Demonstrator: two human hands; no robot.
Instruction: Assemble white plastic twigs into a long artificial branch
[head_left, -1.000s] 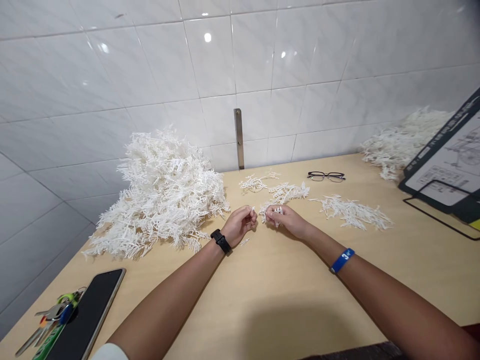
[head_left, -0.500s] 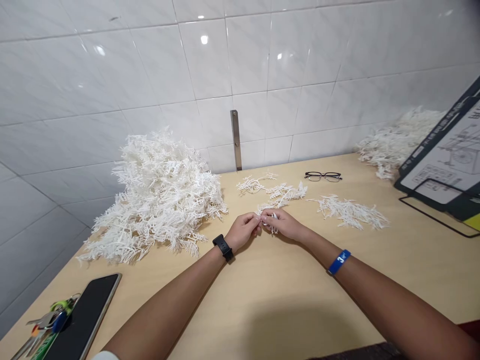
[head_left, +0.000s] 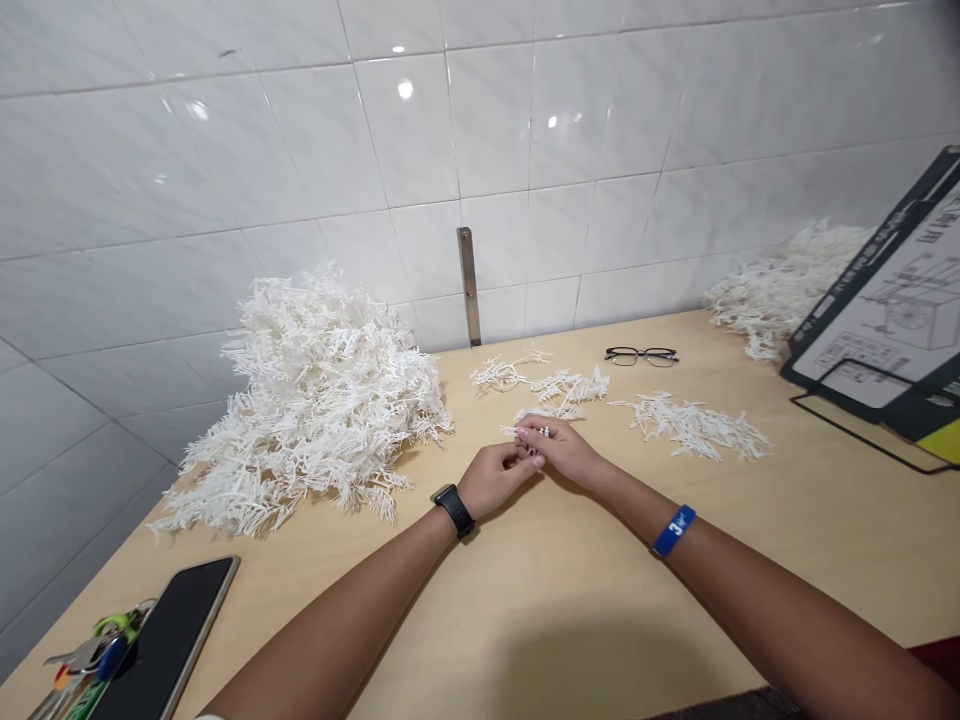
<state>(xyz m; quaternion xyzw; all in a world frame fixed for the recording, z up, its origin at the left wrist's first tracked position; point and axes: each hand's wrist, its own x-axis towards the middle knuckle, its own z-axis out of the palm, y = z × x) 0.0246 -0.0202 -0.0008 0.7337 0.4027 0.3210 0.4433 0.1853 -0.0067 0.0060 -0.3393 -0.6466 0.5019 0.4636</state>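
My right hand (head_left: 566,450) is closed around a few white branched plastic sprigs (head_left: 510,431), their tips poking out between and beyond the fingers. Against its fingertips, my left hand (head_left: 491,480) is curled with the thumb pointing right. What the left fingers pinch, if anything, is hidden. Just beyond both hands lie loose white sprigs (head_left: 570,384), with another thin bunch (head_left: 502,374) behind them. A flat scatter of short white pieces (head_left: 697,427) rests to the right of my right hand. On the left rises a large tangled heap of the same white sprigs (head_left: 330,390).
A phone (head_left: 169,640) with keys (head_left: 97,650) lies at the front left. Folded-out glasses (head_left: 641,356) sit near the tiled wall. At the right, a printed board (head_left: 877,330) leans on a black wire stand (head_left: 832,415), before another white heap (head_left: 784,285).
The fingertips that met in a pinch have shifted: my left hand has slid slightly down and its thumb now reaches under the right fingers. The camera view has shifted a little.
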